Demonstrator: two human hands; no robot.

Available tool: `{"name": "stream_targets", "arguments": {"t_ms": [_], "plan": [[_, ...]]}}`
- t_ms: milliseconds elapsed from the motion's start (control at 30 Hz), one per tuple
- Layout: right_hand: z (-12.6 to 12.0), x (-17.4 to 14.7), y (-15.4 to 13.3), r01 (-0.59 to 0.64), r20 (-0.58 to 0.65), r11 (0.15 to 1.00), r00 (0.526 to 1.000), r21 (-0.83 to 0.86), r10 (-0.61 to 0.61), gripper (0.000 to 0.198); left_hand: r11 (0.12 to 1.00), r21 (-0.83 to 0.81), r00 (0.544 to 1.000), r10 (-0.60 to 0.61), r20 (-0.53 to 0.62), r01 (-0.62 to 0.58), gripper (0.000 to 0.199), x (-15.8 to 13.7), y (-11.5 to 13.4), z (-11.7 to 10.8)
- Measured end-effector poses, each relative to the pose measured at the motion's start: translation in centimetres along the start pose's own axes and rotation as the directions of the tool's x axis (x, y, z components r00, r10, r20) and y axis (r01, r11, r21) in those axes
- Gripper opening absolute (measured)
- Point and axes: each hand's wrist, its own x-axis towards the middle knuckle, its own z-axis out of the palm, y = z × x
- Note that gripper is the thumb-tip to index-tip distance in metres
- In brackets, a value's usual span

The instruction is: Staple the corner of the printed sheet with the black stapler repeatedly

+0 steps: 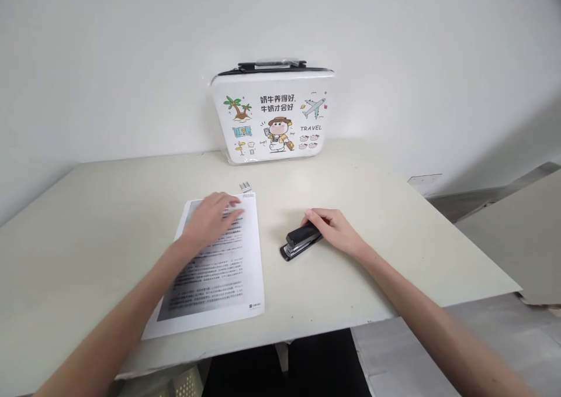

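A black stapler [302,238] lies on the right half of the table, its front end pointing down and to the left. My right hand [333,226] is closed around its rear end, thumb on top. To the left is a printed sheet of paper [219,274] with dark text; whether more sheets lie under it I cannot tell. Over its upper part is my left hand [213,216], fingers apart and slightly curled, holding nothing. Just beyond the top edge of the paper sit a few small strips of staples [245,186].
A white carrying case [274,113] with cartoon prints and a black handle stands upright against the wall at the back of the table [350,286]. The table's front edge runs close to my lap. Flat grey boards [517,233] are at the far right.
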Motion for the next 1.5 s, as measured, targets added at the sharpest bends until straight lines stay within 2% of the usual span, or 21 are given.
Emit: {"name": "stream_targets", "arguments": {"t_ms": [67, 133, 267, 467, 600, 767, 900, 1033, 1233, 1367, 1500], "plan": [[0.2, 0.0, 0.1, 0.012, -0.026, 0.999, 1.0, -0.033, -0.013, 0.056, 0.985, 0.111, 0.991, -0.123, -0.056, 0.129, 0.034, -0.4, -3.1, -0.3], [0.3, 0.0, 0.1, 0.021, -0.042, 0.999, 0.999, -0.048, -0.023, 0.057, 0.967, 0.168, 0.98, -0.182, -0.074, 0.192, 0.041, -0.8, -5.3, -0.5], [0.4, -0.1, 0.2, 0.012, -0.065, 0.997, 0.998, -0.07, -0.017, 0.06, 0.97, 0.126, 0.978, -0.208, -0.025, 0.21, 0.053, -1.4, -6.5, -0.1], [0.6, -0.1, 0.6, 0.017, -0.07, 0.994, 0.997, -0.105, -0.025, 0.06, 0.99, -0.013, 0.99, -0.139, 0.015, 0.139, 0.047, -2.1, -4.3, 1.2], [0.7, -0.2, 0.7, 0.02, -0.131, 0.99, 0.991, -0.14, -0.039, 0.06, 0.993, -0.104, 0.997, -0.059, 0.051, 0.064, 0.041, -2.7, -2.6, 1.0], [1.2, -0.7, 0.4, 0.093, -0.22, 0.962, 0.964, -0.256, -0.152, 0.061, 0.954, -0.262, 0.981, -0.107, 0.162, 0.147, 0.038, -3.5, -0.8, 0.4], [1.5, -1.1, 0.3, 0.097, -0.297, 0.919, 0.929, -0.383, -0.222, 0.066, 0.936, -0.328, 0.981, -0.066, 0.182, 0.124, 0.035, -4.1, 0.4, 0.5], [1.6, -1.3, 0.3, 0.048, -0.35, 0.896, 0.91, -0.441, -0.221, 0.07, 0.925, -0.356, 0.985, -0.084, 0.151, 0.134, 0.029, -4.5, 1.7, 0.9], [1.7, -1.7, 0.3, 0.038, -0.35, 0.884, 0.91, -0.466, -0.224, 0.066, 0.9, -0.404, 0.986, -0.127, 0.109, 0.161, 0.021, -4.9, 3.3, 1.8], [1.4, -2.0, -0.2, -0.007, -0.315, 0.882, 0.935, -0.47, -0.161, 0.06, 0.896, -0.411, 0.986, -0.138, 0.095, 0.165, 0.017, -5.3, 4.1, 2.3], [0.9, -2.1, -2.0, -0.083, -0.213, 0.875, 0.977, -0.477, -0.023, 0.052, 0.952, -0.305, 0.996, -0.062, -0.064, 0.04, 0.02, -5.9, 5.1, 1.8]]}}
